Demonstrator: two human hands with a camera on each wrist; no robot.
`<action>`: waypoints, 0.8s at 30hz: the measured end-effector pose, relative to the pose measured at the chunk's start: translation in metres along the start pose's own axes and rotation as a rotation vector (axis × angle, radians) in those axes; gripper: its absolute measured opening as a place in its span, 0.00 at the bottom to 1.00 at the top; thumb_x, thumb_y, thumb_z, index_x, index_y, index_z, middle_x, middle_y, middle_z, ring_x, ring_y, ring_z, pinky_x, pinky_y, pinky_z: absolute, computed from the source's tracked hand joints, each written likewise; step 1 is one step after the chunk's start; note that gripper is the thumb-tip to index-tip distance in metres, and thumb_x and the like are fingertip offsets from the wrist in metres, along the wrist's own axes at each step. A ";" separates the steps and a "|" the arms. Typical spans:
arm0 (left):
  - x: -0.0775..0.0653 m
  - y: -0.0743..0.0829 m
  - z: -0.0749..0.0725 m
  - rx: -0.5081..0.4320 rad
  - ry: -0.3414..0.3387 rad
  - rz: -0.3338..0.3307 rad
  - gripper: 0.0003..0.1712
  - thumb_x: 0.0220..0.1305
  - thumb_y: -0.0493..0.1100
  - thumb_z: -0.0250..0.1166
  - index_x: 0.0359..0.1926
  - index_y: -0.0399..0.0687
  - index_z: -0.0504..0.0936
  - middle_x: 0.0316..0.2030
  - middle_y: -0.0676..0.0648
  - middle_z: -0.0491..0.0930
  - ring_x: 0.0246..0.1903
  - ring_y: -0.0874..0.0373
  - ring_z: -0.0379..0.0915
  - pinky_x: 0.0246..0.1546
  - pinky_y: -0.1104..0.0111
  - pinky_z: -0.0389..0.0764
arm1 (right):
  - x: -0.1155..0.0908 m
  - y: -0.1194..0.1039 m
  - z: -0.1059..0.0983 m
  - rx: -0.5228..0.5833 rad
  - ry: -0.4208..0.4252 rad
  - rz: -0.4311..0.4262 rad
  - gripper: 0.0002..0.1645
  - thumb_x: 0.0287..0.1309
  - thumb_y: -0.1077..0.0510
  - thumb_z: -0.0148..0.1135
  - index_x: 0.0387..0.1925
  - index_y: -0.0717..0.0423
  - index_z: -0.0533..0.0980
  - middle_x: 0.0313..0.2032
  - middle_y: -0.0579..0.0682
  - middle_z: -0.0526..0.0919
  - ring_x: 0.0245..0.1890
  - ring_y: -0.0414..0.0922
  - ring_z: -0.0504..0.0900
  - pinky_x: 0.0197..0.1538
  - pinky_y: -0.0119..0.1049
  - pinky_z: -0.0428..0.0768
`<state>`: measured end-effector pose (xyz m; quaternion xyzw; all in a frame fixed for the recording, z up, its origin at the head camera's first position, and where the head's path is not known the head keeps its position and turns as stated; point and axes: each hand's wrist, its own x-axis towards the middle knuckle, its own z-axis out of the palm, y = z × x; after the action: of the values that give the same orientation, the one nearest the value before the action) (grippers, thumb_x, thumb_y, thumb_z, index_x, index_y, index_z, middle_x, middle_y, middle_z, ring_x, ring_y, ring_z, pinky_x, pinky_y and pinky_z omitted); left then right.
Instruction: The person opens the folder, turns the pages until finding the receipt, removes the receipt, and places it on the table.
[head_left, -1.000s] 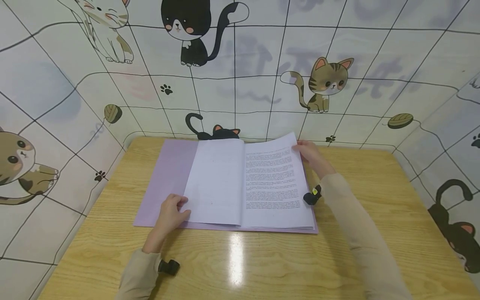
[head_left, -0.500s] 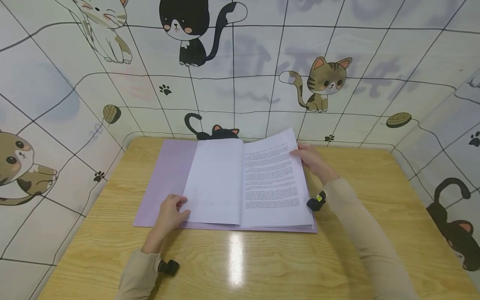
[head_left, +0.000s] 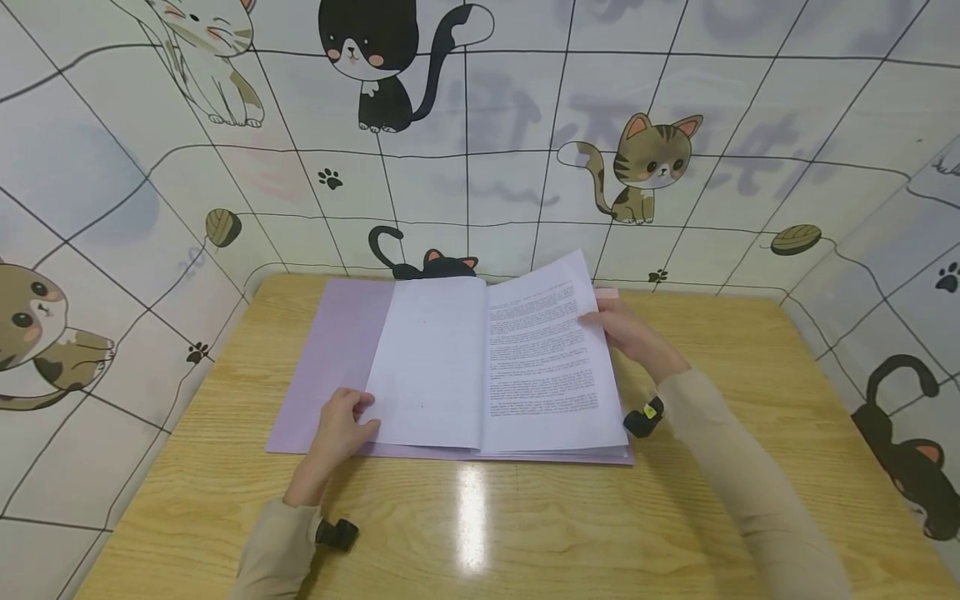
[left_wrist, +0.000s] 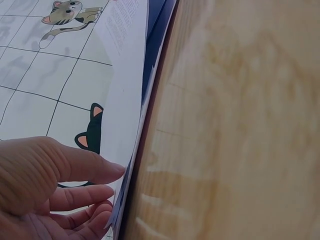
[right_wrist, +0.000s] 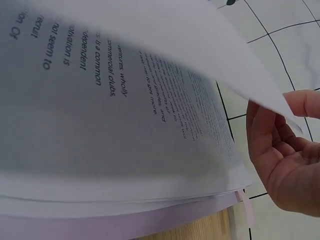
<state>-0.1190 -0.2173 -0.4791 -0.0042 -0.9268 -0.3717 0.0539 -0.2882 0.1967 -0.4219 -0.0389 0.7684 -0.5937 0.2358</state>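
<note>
A: Where is the folder (head_left: 341, 358)?

B: Spread out on the desk (head_left: 525, 517), up near the back edge and close to the wall (head_left: 517, 183). A blank page (head_left: 429, 367) covers much of its left side, and a printed page (head_left: 546, 367) tops the right.

A: And the hands?

B: Well apart. The right hand (head_left: 628, 329) pinches the outer edge of the printed page, thumb above and fingers below, with the upper corner raised. The left hand (head_left: 343, 427) rests by the blank page's outer edge, fingers loosely bent, thumb tip on the paper.

A: Is anything in the way?

B: The raised corner hides a bit of the wall. The left hand covers part of the folder's border, and the right hand partly blocks a pink strip (head_left: 607, 293). From the right wrist, that strip pokes out past the corner of the stack, and the curved sheet cuts across the lines of print beneath.

A: What else is around?

B: A black gadget at each wrist: one by the right sleeve (head_left: 750, 483), one by the left. A streak of glare (head_left: 471, 517) sits on the desk in front of the folder. On the wall are drawn cats, paw prints and yarn balls; one black cat (head_left: 442, 265) shows only its top above the folder.
</note>
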 end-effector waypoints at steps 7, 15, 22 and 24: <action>0.000 0.000 0.001 0.013 0.007 0.010 0.17 0.44 0.28 0.66 0.38 0.24 0.78 0.33 0.38 0.72 0.32 0.48 0.68 0.35 0.60 0.73 | -0.011 -0.001 0.003 0.003 -0.023 0.022 0.27 0.63 0.61 0.51 0.62 0.66 0.63 0.53 0.62 0.75 0.41 0.46 0.82 0.43 0.39 0.79; 0.000 0.002 0.000 0.020 0.002 0.000 0.17 0.44 0.28 0.66 0.39 0.24 0.79 0.33 0.38 0.72 0.32 0.48 0.68 0.35 0.60 0.73 | -0.020 -0.003 0.009 0.024 -0.050 0.004 0.27 0.63 0.60 0.52 0.62 0.67 0.63 0.50 0.60 0.77 0.40 0.46 0.82 0.43 0.39 0.80; -0.001 0.002 0.001 0.033 0.010 0.003 0.17 0.44 0.28 0.67 0.38 0.24 0.79 0.33 0.38 0.72 0.32 0.48 0.68 0.34 0.60 0.73 | -0.024 -0.008 0.013 0.055 -0.072 -0.018 0.29 0.64 0.59 0.51 0.63 0.68 0.62 0.50 0.62 0.77 0.40 0.46 0.82 0.43 0.39 0.80; -0.001 0.002 0.001 0.033 0.013 0.003 0.17 0.44 0.28 0.67 0.38 0.24 0.79 0.33 0.38 0.72 0.32 0.48 0.68 0.34 0.60 0.73 | -0.024 -0.009 0.014 0.056 -0.070 -0.013 0.29 0.64 0.58 0.51 0.63 0.68 0.62 0.49 0.60 0.78 0.40 0.46 0.82 0.43 0.40 0.79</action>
<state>-0.1182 -0.2150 -0.4781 -0.0024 -0.9324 -0.3563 0.0606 -0.2628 0.1895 -0.4080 -0.0580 0.7423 -0.6150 0.2596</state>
